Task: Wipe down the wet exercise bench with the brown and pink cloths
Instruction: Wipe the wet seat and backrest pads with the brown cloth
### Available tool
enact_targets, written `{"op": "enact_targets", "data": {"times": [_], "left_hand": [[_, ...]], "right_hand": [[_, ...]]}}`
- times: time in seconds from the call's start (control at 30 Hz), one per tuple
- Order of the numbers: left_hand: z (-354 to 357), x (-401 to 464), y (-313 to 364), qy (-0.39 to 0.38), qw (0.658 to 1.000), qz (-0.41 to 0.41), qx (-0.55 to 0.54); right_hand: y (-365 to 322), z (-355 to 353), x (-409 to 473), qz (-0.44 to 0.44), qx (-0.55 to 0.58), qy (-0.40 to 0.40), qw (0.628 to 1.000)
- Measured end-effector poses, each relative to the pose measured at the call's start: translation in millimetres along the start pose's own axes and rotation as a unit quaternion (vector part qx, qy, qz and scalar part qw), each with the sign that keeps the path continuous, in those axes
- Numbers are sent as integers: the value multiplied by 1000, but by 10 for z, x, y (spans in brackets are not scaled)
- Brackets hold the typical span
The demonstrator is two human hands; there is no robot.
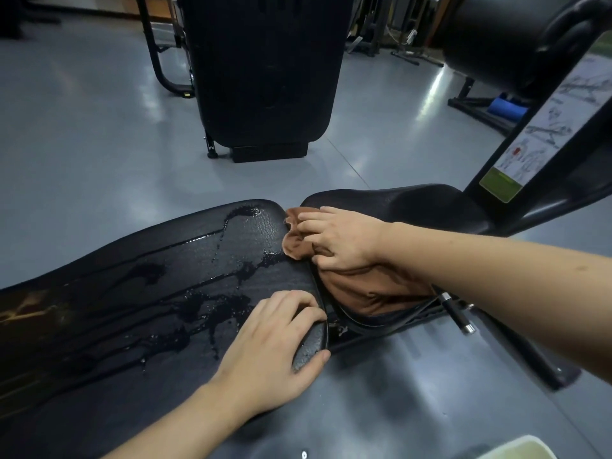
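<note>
The black exercise bench (139, 313) runs from the left edge to the middle, its long pad streaked with water puddles and drips. Its seat pad (427, 207) continues to the right. A brown cloth (357, 289) lies bunched over the gap between the two pads. My right hand (341, 236) presses down on the cloth, fingers curled into its folds. My left hand (275, 349) grips the near right end of the long pad, thumb under its edge. No pink cloth is in view.
A second black bench pad (265, 71) on a frame stands upright on the grey floor beyond. A black roller pad (506, 41) and a post with an instruction label (543, 127) rise at the right. A pale container rim (520, 448) shows at the bottom right.
</note>
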State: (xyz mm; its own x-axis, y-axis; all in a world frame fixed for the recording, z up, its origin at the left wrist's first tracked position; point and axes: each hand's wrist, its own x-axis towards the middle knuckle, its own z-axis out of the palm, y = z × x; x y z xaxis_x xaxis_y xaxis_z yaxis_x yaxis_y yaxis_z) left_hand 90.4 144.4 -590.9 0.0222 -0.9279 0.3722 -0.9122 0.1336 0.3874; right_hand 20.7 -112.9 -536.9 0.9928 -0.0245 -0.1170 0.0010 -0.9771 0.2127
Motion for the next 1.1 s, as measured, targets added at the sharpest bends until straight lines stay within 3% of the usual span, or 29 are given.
{"op": "enact_targets", "data": {"times": [0.2,0.6,0.77,1.1], "left_hand": [[7,-8,2,1,1000,0,3],[6,-9,3,-8,1000,-1,8],[2,-7,10,-4,1000,0,8],[-8,-2,30,-3,1000,0,13]], "right_hand": [[-214,35,-317,-28,-3,63,998],[-534,47,-1063,-83,-25,19,996],[-463,22,-1046,-105,-18,20,994],[-354,47,-757,-61,-8,62,996]]}}
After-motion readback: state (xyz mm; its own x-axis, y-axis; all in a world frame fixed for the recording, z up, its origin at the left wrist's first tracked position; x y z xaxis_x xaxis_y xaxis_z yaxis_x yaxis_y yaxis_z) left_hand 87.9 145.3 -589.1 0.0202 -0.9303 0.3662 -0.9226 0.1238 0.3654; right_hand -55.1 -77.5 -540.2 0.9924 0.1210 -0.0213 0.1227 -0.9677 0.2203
